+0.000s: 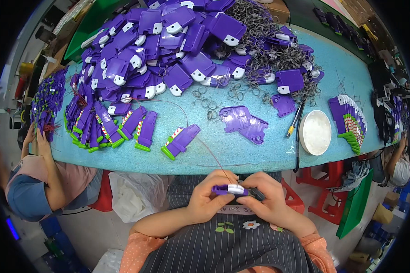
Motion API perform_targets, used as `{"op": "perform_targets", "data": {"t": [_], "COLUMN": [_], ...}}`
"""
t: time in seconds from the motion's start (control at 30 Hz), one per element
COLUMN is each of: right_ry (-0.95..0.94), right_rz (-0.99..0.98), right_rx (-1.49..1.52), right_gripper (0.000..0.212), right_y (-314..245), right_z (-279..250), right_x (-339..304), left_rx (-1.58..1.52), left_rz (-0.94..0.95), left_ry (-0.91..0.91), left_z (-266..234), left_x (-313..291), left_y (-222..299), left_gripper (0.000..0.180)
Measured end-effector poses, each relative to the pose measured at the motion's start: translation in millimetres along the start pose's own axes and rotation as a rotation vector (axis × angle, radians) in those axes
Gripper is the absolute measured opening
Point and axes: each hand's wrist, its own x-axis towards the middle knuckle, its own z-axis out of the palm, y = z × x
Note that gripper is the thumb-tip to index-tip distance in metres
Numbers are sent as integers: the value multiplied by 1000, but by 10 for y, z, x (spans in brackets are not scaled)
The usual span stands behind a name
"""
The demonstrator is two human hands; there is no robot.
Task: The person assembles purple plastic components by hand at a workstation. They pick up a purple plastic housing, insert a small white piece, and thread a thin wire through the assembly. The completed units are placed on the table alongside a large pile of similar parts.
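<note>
Close to my lap, just off the table's front edge, a small purple plastic part with a white end (233, 188) is held up between my two hands. My left hand (208, 196) is closed on its left side, thumb and fingers pinching it. The fingers of my right hand (265, 196) close round its right end. From the held part a thin reddish wire (211, 154) runs up over the table toward a purple wing-shaped piece with a green tip and red-white stripes (181, 140). My fingers hide part of the held piece.
A big heap of purple-and-white casings (155, 41) covers the back, beside a tangle of grey metal springs (259, 32). Striped wing pieces (105, 123) lie left; more (348, 120) are fanned out right. A white bowl (315, 133) stands near a screwdriver (294, 120). Another person (50, 182) works left.
</note>
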Motion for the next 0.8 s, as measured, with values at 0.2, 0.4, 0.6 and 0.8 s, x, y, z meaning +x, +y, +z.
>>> {"op": "perform_targets", "data": {"t": [0.2,0.4,0.6,0.8], "right_ry": [-18,41,115,58], "right_rz": [-210,-337,-283,-130], "right_rx": [-152,-98,40,172], "right_gripper": [20,20,20,36], "right_y": [-50,-24,123,88], "right_z": [-42,55,163,-11], "right_x": [-50,-114,-172,-94], "left_rx": [11,364,334,357], "left_rz": [-45,223,198,35], "left_ry": [-20,-34,-63,-86], "left_z": [-1,95,54,8], "left_x": [34,78,70,69], "left_y": [283,336,242,407], "left_gripper": [21,13,17,23]}}
